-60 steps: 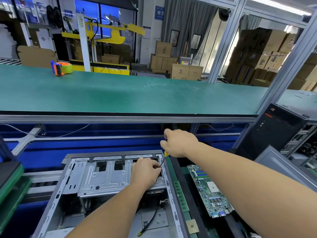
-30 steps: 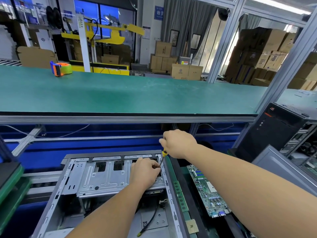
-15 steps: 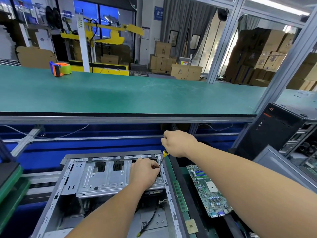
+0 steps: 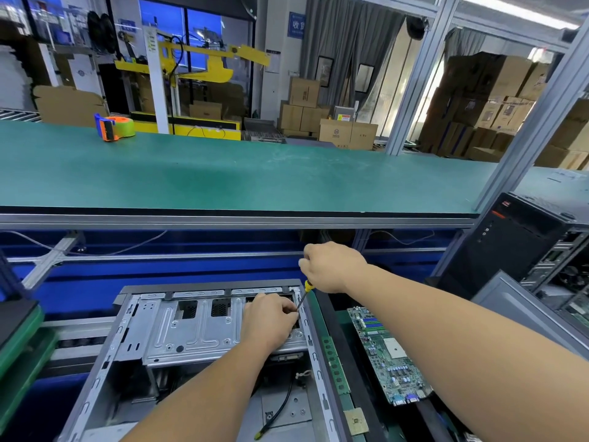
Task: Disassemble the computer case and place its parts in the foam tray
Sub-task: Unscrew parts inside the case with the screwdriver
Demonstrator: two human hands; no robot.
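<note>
An open grey computer case (image 4: 105,355) lies on its side below me, its metal drive cage (image 4: 194,327) across the top. My right hand (image 4: 331,266) grips a screwdriver (image 4: 304,293) with a yellow-and-black handle, the shaft angled down to the cage's right end. My left hand (image 4: 271,320) rests on that same corner, fingers curled at the screwdriver's tip. Right of the case, a dark foam tray (image 4: 357,390) holds a green motherboard (image 4: 385,355), a RAM stick (image 4: 333,365) and a small CPU chip (image 4: 356,421).
A long green bench top (image 4: 239,173) spans the view above the case, with an orange-and-green tape dispenser (image 4: 114,127) on it. Another black computer tower (image 4: 513,244) stands at the right, with a grey side panel (image 4: 522,307) leaning by it. Green trays (image 4: 19,346) are stacked at left.
Both hands have stayed at the cage's right corner. The right hand has shifted only slightly on the screwdriver handle.
</note>
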